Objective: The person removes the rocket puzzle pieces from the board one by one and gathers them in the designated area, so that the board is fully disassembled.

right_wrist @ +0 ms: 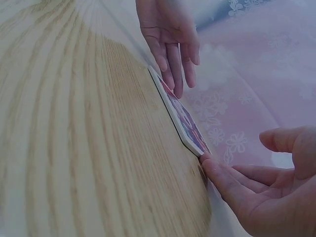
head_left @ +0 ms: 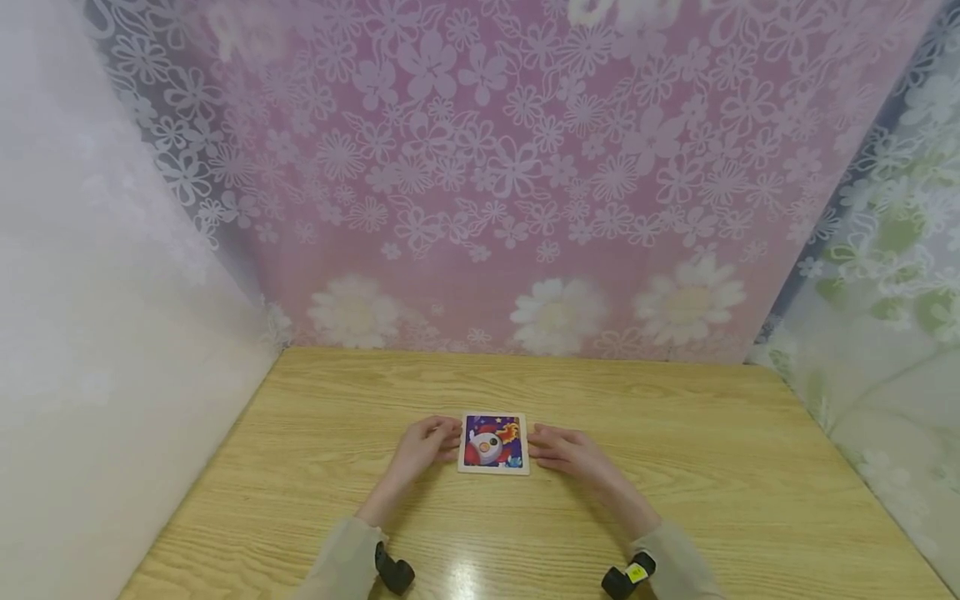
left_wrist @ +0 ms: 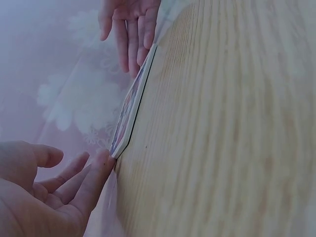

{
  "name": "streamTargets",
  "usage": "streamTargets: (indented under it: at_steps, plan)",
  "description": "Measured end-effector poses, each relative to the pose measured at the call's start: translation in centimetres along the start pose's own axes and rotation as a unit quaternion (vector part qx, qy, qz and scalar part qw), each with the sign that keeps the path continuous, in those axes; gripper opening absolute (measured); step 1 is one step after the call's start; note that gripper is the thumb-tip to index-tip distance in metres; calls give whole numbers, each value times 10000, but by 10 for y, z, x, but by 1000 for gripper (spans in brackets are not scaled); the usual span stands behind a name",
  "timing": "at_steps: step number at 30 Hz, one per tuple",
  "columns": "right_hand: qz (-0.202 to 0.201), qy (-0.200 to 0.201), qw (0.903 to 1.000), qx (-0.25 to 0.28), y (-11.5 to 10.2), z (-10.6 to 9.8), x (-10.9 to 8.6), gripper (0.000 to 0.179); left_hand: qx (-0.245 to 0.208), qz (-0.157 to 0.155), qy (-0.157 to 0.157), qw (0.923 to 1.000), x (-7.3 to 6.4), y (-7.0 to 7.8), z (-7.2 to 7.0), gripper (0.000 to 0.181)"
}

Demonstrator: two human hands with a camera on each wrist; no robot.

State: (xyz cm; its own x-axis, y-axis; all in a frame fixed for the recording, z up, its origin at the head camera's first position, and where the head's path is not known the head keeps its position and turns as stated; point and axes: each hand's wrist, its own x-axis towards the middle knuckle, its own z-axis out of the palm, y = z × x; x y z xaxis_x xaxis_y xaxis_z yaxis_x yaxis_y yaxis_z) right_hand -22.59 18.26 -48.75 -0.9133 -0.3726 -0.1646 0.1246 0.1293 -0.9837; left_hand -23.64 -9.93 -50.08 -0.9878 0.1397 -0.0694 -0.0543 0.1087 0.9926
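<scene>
A square picture puzzle board (head_left: 492,443) with a pale rim lies flat on the wooden table. Its picture shows a white and red rocket with a flame on a purple, starry ground. At its left edge, my left hand (head_left: 425,445) touches the side with relaxed, nearly straight fingertips. On the opposite edge rest the fingertips of my right hand (head_left: 570,452), the fingers extended. Both thumbs stand away from the board, as the left wrist view and the right wrist view show. In the left wrist view the board (left_wrist: 133,103) appears thin and edge-on.
The wood-grain table (head_left: 337,400) stretches around the board. Behind it hangs a pink flowered curtain (head_left: 480,208), with a white sheet (head_left: 112,292) on the left and a floral sheet (head_left: 892,333) on the right. Black camera straps (head_left: 393,569) circle the wrists.
</scene>
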Motion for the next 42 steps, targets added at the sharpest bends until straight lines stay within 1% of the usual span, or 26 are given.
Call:
streamTargets:
  at_steps: [9, 13, 17, 21, 27, 33, 36, 42]
  plan:
    - [-24, 24, 10000, -11, 5, -13, -11, 62, -12, 72, -255, 9996, -4, 3, 13, 35]
    - [33, 51, 10000, -62, 6, -19, -16, 64, -112, 70, -363, 9993, -5, 3, 18, 35]
    - [110, 96, 9999, -41, 6, -24, -21, 64, -171, 78, -419, 9989, -5, 2, 23, 36]
    - [84, 46, 9999, -39, 5, -27, -24, 65, -182, 92, -455, 9988, -4, 1, 27, 36]
    - [96, 38, 9999, -64, 4, -32, -30, 64, -167, 102, -596, 9980, -4, 1, 32, 36]
    - [47, -31, 10000, -25, 5, -36, -35, 65, -161, 122, -667, 9976, -7, 2, 35, 37]
    - [7, -84, 10000, -15, 6, -37, -37, 65, -121, 81, -682, 9976, -9, 2, 36, 37]
    - [96, -100, 9999, -7, 7, -38, -41, 66, -61, -22, -713, 9974, -12, 2, 37, 37]
